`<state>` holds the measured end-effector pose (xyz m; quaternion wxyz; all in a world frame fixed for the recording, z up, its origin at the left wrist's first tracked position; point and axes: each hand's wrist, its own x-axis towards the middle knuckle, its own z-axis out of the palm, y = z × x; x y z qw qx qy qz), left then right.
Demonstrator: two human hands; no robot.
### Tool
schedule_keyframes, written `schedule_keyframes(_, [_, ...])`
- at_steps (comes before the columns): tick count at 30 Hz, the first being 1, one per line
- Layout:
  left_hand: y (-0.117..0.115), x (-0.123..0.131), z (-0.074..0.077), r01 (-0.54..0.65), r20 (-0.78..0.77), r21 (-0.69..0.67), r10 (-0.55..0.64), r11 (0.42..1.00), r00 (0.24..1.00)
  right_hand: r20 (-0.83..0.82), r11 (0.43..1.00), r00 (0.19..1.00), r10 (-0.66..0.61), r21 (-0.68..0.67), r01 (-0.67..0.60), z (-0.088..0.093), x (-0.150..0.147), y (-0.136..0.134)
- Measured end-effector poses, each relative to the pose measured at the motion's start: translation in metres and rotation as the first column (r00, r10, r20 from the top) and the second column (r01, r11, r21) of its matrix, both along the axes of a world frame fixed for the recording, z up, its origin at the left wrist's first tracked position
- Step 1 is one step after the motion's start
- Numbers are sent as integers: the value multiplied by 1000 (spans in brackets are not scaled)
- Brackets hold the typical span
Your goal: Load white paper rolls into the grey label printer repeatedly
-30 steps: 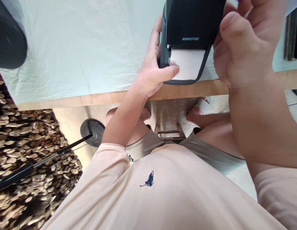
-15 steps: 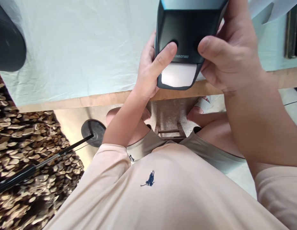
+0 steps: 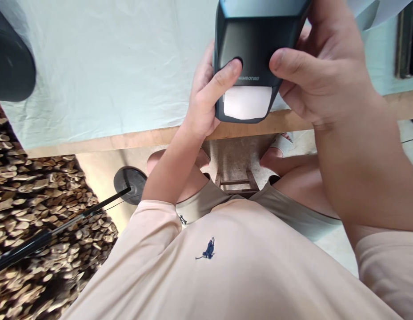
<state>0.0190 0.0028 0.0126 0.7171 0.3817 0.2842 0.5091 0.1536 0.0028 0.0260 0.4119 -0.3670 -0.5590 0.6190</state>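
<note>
A black label printer (image 3: 254,42), with lettering ending in "MBOT" on its front, is held up over the near edge of the table. White label paper (image 3: 248,102) shows at its lower end. My left hand (image 3: 204,95) grips the printer's left side, thumb lying on the front near a round dark spot. On the right side, my right hand (image 3: 333,75) closes around the body, with its thumb tip on the front face. The fingers behind the printer are mostly hidden, and its top runs out of view.
A pale sheet covers the table (image 3: 109,66), whose wooden edge (image 3: 133,140) faces me. At upper left stands a dark rounded object (image 3: 9,53). A dark-framed item (image 3: 408,44) lies far right. Below are a stand's round base (image 3: 129,173), stacked cut wood (image 3: 36,200) and a wooden stool (image 3: 234,182).
The printer and both hands have shifted very slightly to the left. Both thumbs stay on its front, and the grip is otherwise the same.
</note>
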Motion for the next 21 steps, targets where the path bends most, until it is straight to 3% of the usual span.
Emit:
schedule_keyframes(3, [3, -1, -2, 32, 59, -38, -30, 999, 998, 66, 1000, 998, -9, -7, 9, -2, 1, 1])
schedule_keyframes(10, [8, 0, -11, -14, 122, -50, 20, 999, 992, 159, 984, 973, -169, 78, 159, -10, -1, 5])
schedule_keyframes(16, [9, -2, -10, -3, -22, -81, 2, 997, 1000, 198, 989, 972, -129, 91, 113, -7, 5, 7])
schedule_keyframes(21, [10, -10, -15, -3, 12, -145, 5, 989, 1000, 223, 998, 973, -62, 25, 58, 2, 9, 0])
